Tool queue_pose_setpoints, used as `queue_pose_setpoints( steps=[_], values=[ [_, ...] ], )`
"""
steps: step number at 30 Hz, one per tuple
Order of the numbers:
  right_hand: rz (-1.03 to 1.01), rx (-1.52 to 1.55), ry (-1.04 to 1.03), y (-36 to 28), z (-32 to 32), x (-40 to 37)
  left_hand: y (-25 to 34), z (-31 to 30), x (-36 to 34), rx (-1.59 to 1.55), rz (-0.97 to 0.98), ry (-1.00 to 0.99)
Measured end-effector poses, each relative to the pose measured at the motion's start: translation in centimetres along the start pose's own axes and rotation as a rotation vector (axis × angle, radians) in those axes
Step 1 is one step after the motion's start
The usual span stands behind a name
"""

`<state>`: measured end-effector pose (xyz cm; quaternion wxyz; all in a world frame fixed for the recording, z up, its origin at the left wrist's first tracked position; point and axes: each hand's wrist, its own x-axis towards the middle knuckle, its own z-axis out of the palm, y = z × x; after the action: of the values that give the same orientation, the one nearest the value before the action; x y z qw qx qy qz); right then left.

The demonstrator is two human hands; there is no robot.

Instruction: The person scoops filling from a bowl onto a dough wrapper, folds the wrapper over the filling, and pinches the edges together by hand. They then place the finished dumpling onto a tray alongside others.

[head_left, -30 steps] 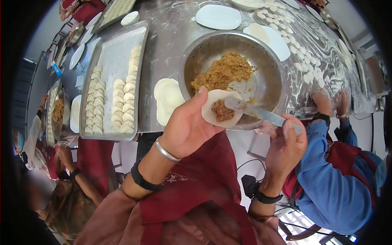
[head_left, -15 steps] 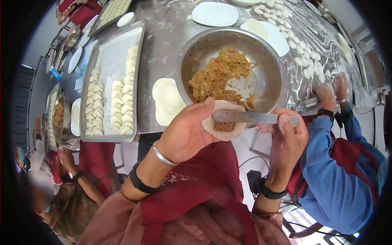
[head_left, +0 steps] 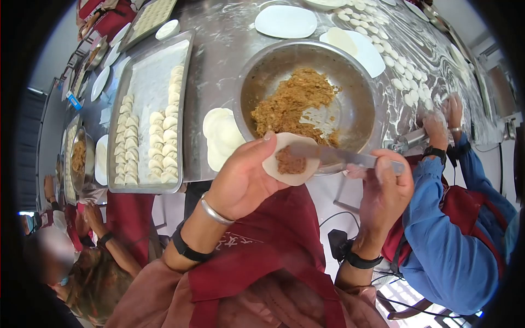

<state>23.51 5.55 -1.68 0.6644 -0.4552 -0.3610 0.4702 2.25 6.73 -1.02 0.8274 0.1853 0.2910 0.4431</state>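
Observation:
A round dumpling wrapper (head_left: 296, 176) with a patch of brown filling (head_left: 290, 160) on it rests on the fingers of my left hand (head_left: 240, 177), the thumb beside its upper left edge. My right hand (head_left: 389, 180) grips a flat metal filling spatula (head_left: 350, 157), slightly blurred, its blade reaching left over the wrapper. Just beyond both hands stands a large steel bowl (head_left: 240, 82) with minced filling (head_left: 298, 101) heaped mostly toward its left side. Left of the bowl lie several overlapping wrappers (head_left: 221, 136).
A metal tray (head_left: 186, 71) at left carries rows of folded dumplings (head_left: 163, 145). White plates (head_left: 285, 22) stand behind the bowl. Dough pieces (head_left: 407, 76) cover the floured table at right, where a co-worker's hands (head_left: 437, 128) are beside a metal roller-like device (head_left: 407, 141). Another person (head_left: 93, 273) is at left.
The spatula has lifted off the filling and shifted right, uncovering more of it. My left hand with the wrapper has moved slightly left.

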Motion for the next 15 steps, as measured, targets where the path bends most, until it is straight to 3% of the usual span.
queue_pose_setpoints(
  steps=[1,3,5,7,9,13,15],
  values=[
    [-0.043,0.039,0.102,0.0,0.0,0.0,0.1,-0.3,0.0,-0.002,-0.003,-0.001],
    [-0.077,0.014,0.088,0.1,-1.0,-0.1,0.5,-0.9,-0.1,-0.034,0.031,0.019],
    [-0.157,-0.287,0.083,0.2,-0.8,0.0,1.0,-0.6,-0.2,-0.031,0.068,0.069],
    [-0.282,-0.689,-0.157,0.6,-0.6,0.2,1.3,-0.5,-0.3,-0.045,0.095,0.097],
    [-0.541,-0.871,-0.379,2.6,0.2,0.0,1.4,-0.3,-0.3,-0.051,0.094,0.081],
    [-0.617,-1.051,-0.5,2.9,1.8,-1.1,1.4,0.3,-0.1,-0.064,0.08,0.047],
    [-0.506,-1.033,-0.581,1.6,2.0,-1.4,1.3,0.4,-0.1,-0.066,0.071,0.032]
  ],
)
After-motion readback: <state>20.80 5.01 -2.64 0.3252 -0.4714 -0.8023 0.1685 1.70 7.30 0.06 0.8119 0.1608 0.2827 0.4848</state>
